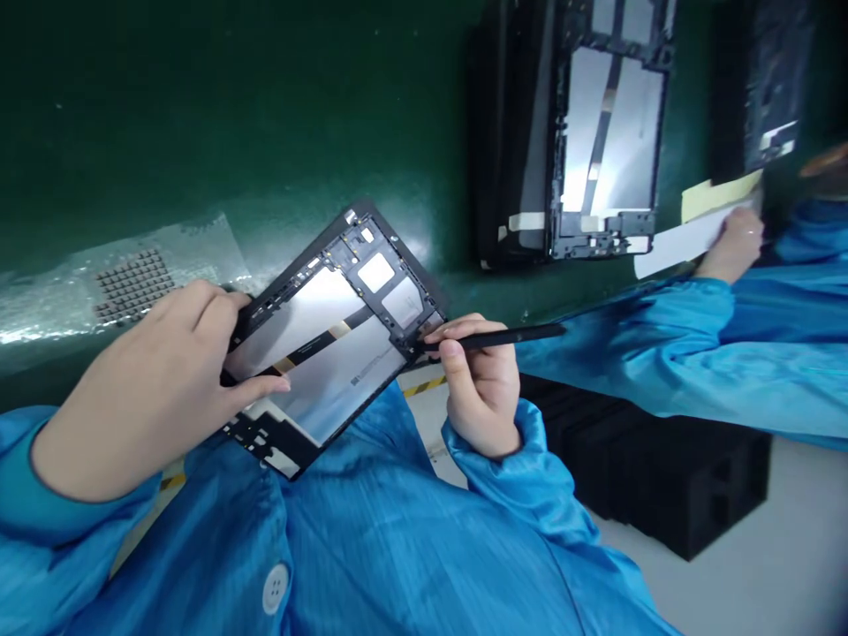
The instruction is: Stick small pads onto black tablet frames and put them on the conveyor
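Note:
An opened tablet frame (pixel 331 344), black with silver panels inside, is tilted above my lap at the edge of the green bench. My left hand (pixel 159 380) grips its left side, thumb lying across the silver panel. My right hand (pixel 480 380) pinches a thin black stylus-like tool (pixel 503 337), its tip touching the frame's right edge near the black bracket.
A clear sheet of small grey pads (pixel 136 281) lies on the green bench (pixel 265 132) at left. Another opened tablet frame (pixel 606 132) rests on a stack at the back. A co-worker's hand (pixel 735 243) in a blue sleeve holds white paper at right. Black foam trays (pixel 662 477) sit below.

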`<state>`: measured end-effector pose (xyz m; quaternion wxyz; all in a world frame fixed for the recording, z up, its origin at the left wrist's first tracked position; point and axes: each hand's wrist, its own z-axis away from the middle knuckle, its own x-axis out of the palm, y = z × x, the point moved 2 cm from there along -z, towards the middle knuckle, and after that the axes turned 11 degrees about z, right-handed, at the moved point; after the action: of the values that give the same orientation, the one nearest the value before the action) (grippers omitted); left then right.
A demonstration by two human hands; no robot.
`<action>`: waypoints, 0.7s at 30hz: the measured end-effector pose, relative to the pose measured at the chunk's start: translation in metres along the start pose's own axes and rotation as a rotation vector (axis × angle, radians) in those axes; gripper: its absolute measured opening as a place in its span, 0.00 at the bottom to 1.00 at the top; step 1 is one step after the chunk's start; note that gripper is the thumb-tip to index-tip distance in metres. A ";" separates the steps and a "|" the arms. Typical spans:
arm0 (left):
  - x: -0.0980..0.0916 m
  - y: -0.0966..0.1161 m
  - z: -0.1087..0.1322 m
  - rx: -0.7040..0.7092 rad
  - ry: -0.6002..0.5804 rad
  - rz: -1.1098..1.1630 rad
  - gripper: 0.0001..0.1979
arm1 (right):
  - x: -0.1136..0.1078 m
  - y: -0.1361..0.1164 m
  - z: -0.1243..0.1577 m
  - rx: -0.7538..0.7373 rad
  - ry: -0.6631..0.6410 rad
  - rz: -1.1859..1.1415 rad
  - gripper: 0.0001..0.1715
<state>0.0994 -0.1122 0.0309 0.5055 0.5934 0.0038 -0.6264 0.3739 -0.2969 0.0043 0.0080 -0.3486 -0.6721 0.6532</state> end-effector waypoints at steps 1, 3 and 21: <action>0.000 -0.001 -0.001 -0.013 -0.007 0.006 0.37 | 0.000 0.001 0.001 0.005 -0.003 0.004 0.08; 0.001 -0.004 -0.002 -0.026 -0.025 -0.001 0.41 | 0.000 0.001 0.002 0.010 -0.006 0.014 0.08; 0.031 0.011 0.017 0.106 0.161 0.119 0.42 | 0.029 -0.031 0.075 0.232 -0.173 0.104 0.22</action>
<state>0.1006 -0.1468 0.0190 0.5078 0.6668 -0.0241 -0.5448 0.3027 -0.3459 0.0074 -0.0435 -0.3219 -0.5716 0.7535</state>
